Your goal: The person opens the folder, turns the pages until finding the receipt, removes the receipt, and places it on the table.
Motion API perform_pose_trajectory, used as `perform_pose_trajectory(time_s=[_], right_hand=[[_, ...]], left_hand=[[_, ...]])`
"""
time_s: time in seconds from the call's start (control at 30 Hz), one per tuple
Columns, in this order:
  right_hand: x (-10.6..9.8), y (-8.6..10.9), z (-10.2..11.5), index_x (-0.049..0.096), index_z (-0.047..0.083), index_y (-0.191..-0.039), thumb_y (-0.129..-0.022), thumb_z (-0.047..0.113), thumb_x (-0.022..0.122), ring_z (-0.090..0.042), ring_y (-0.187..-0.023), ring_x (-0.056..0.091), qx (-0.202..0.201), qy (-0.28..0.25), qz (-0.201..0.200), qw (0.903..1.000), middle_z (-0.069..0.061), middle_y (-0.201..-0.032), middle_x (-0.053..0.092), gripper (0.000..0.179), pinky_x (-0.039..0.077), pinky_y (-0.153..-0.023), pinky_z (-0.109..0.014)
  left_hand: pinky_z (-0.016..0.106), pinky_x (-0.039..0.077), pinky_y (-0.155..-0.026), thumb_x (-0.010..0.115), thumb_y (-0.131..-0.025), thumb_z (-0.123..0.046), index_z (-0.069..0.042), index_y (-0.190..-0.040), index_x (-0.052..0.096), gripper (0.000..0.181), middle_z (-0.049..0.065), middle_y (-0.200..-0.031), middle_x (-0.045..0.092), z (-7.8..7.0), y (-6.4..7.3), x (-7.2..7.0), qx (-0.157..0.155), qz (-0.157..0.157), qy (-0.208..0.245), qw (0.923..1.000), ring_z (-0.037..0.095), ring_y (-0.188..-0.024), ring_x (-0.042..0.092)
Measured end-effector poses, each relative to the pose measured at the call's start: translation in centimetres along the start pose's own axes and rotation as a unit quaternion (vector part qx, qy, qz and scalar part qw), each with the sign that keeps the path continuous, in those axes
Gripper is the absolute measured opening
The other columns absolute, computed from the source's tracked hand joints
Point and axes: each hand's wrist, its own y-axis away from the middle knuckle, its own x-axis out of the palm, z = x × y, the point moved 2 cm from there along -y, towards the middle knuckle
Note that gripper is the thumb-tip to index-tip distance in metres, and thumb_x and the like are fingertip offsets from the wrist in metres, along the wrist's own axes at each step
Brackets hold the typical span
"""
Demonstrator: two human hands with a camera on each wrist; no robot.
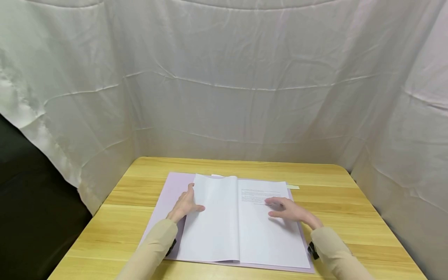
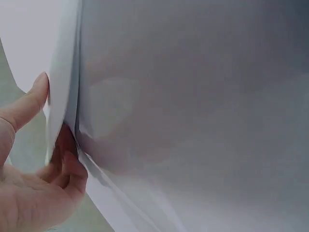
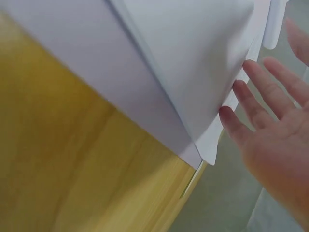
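Observation:
A document folder [image 1: 175,188] in pale lilac lies spread open on the table, holding white sheets. On its left half is a blank turned page [image 1: 213,221]; the right page [image 1: 269,241] carries a few lines of print near its top. My left hand [image 1: 185,204] holds the turned page at its left edge. In the left wrist view the thumb [image 2: 36,99] lies on one side of the paper and the curled fingers [image 2: 70,164] on the other. My right hand [image 1: 288,210] is over the printed page, its fingers [image 3: 260,92] extended and spread at the paper.
The wooden table [image 1: 350,217] extends around the folder. A small pale tab [image 1: 293,187] sticks out at the folder's upper right. Grey-white curtains [image 1: 245,97] hang behind and beside the table, with a black surface [image 1: 31,202] at far left.

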Motion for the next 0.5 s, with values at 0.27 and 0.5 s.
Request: perform_pose_trajectory(time_s=[0.27,0.5], right_hand=[[-1.4,-1.2,-1.2,0.054,-0.010,-0.136,-0.095,0.020,0.068,-0.055,-0.136,0.043,0.001,0.013,-0.050,0.9987,-0.031,-0.140,0.055,0.052,0.033,-0.113,-0.070],[-2.4,-2.3,-2.6,0.054,-0.009,-0.135,-0.095,0.016,0.068,-0.056,-0.136,0.042,0.026,0.033,-0.086,0.9954,-0.032,-0.140,0.055,0.050,0.032,-0.113,-0.071]], left_hand=[[0.058,0.042,-0.110,0.091,-0.072,-0.018,0.012,-0.151,0.028,0.106,0.035,-0.144,0.042,-0.4,0.2,0.0,0.031,-0.033,-0.048,0.9978,0.047,-0.128,0.045],[0.062,0.024,-0.123,0.082,-0.081,-0.010,0.008,-0.151,0.031,0.089,0.030,-0.159,0.030,-0.3,0.3,0.4,0.049,0.008,-0.011,0.9987,0.048,-0.148,0.029]])
